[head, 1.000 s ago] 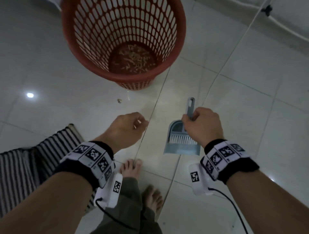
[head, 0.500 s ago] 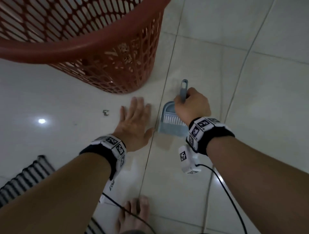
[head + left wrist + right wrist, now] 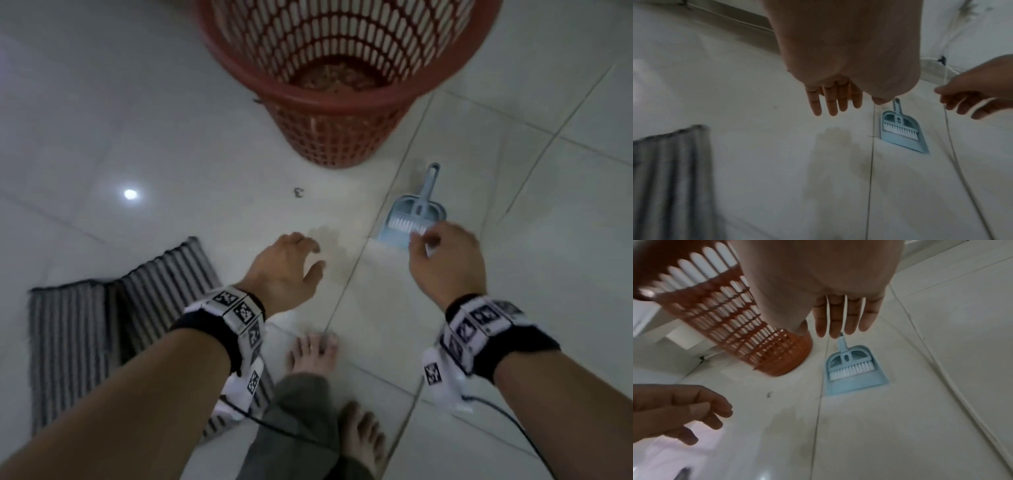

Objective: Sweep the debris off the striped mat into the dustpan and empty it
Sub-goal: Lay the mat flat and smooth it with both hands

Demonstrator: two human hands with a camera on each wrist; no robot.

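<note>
A light blue dustpan [image 3: 404, 219] [image 3: 902, 134] [image 3: 855, 374] lies flat on the tiled floor with a white-bristled brush [image 3: 409, 226] [image 3: 851, 369] resting in it. My right hand [image 3: 442, 260] [image 3: 842, 316] hovers just above the pan's near edge, fingers relaxed and holding nothing. My left hand [image 3: 291, 263] [image 3: 834, 100] hangs open over the bare tiles to the left of the pan. The striped mat [image 3: 102, 322] [image 3: 668, 175] lies at the lower left. Pale debris [image 3: 335, 80] sits in the bottom of the red mesh basket [image 3: 342, 99] [image 3: 735, 321].
One small dark scrap [image 3: 298, 192] [image 3: 769, 394] lies on the tiles between basket and hands. My bare feet [image 3: 313, 353] stand below the hands. A thin white cord [image 3: 953, 382] runs over the floor at the right. Wrist-camera cables trail by my legs.
My right hand has let go of the dustpan handle and drawn back; the pan now lies alone on the floor. My left hand lifted off the tiles. The view rose and pulled back.
</note>
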